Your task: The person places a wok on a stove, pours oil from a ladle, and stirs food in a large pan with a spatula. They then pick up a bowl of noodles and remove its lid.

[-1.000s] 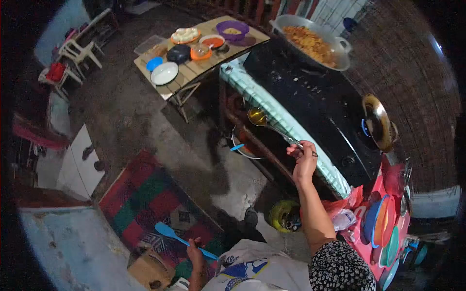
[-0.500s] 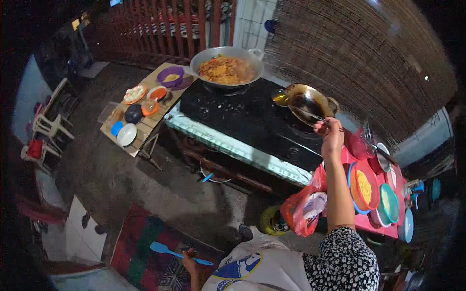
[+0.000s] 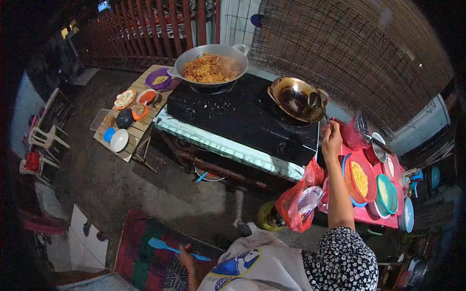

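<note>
My right hand [image 3: 332,137] is closed around the handle of a metal ladle [image 3: 314,100]. The ladle's dark bowl rests over the right inner side of the browned wok [image 3: 286,93], which sits on the right of the black stove [image 3: 233,123]. Low in the view, my left hand [image 3: 187,258] grips a light-blue spatula [image 3: 159,244] by its handle, with the blade pointing left. A large grey pan [image 3: 187,60] stands on the left of the stove, holding reddish-yellow cooked food [image 3: 208,69] that seems to steam.
On the left, a slatted table [image 3: 141,97] bears bowls and a plate of white pieces. A pink table [image 3: 361,213] at right holds baskets of yellow food. A red plastic bag [image 3: 291,211] hangs at the stove's right corner, near a green gas cylinder [image 3: 267,218].
The ladle, earlier holding yellow oil at the wok's left rim, has swung to the wok's right side. My right hand has lowered slightly. The left hand still holds the spatula.
</note>
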Demonstrator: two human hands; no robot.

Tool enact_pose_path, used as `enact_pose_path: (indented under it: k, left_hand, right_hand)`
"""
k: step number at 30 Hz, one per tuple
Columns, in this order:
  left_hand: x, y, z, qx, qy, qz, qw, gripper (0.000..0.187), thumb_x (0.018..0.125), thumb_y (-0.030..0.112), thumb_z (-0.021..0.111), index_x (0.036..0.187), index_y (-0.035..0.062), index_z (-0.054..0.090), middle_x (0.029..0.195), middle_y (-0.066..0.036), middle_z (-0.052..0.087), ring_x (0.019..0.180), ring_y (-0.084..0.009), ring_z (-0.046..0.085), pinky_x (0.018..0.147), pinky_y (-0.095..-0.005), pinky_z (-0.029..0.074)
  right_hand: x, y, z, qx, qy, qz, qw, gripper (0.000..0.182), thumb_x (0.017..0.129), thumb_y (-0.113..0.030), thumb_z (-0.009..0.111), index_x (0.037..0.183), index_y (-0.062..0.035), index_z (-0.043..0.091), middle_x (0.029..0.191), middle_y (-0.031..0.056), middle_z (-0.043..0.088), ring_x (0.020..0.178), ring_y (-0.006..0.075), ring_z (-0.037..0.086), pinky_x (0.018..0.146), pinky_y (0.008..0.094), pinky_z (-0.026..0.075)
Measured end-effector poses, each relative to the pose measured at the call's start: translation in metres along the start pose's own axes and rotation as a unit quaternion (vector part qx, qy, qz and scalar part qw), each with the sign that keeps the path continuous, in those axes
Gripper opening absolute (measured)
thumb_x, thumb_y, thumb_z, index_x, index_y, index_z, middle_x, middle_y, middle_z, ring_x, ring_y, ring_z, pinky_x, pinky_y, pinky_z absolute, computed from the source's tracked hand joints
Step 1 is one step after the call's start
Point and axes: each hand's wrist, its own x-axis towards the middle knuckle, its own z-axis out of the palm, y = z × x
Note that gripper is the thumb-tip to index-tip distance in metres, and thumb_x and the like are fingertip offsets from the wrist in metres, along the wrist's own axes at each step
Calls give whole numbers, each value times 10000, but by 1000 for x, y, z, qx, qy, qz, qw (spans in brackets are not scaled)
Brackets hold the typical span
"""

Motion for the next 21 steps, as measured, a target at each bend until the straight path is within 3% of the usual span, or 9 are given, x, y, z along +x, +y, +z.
enact_pose_path:
  k: [2,6,8,11,14,17,21]
  left_hand:
    - [-5,6,0,-65,-39,-61,995,418,858,340,360,782,-10,577,679,-88,551,646,-175,508,634,-318,409]
    - [3,-12,-3,-82,1,-22,996,417,858,336,367,812,-21,577,655,-66,526,585,-162,475,580,-330,396]
    - [4,-16,-5,-78,-36,-12,996,421,861,326,358,802,-32,572,670,-68,519,563,-163,462,565,-333,388]
    - [-39,46,20,-46,7,-7,999,416,860,323,359,796,-28,573,678,-69,521,555,-157,458,549,-321,379]
    - [-44,52,17,-103,-24,-14,994,406,857,323,364,806,-22,572,691,-86,526,571,-154,469,560,-298,383]
    - [-12,3,-4,0,20,-46,999,423,855,340,359,837,-26,571,745,-108,539,617,-181,490,596,-317,395]
    - [-2,-22,-18,-50,6,-59,997,461,855,365,344,866,-36,569,775,-121,552,682,-222,506,664,-352,395]
  right_hand:
    - [-1,-7,-2,-46,6,-70,996,119,813,-93,436,907,-25,467,775,155,544,672,256,569,598,322,428]
    - [0,-19,-4,-70,12,-128,989,118,802,-64,444,913,-38,472,829,149,531,746,274,545,638,334,422]
    - [1,-31,-8,-112,0,-191,975,128,791,-43,445,915,-39,475,869,145,514,769,298,523,653,348,422]
    - [1,-40,-8,-141,-15,-210,967,134,786,-40,446,915,-46,481,878,139,505,777,315,513,656,359,423]
    - [3,-43,-5,-173,-23,-237,956,133,786,-46,444,914,-50,478,881,136,504,786,315,512,650,352,431]
    - [1,-33,0,-204,-33,-251,946,143,784,-49,440,923,-52,474,894,144,496,795,325,505,640,344,440]
    - [-5,-24,14,-164,-22,-242,956,115,814,-72,418,916,-39,459,836,136,523,729,269,552,610,306,454]
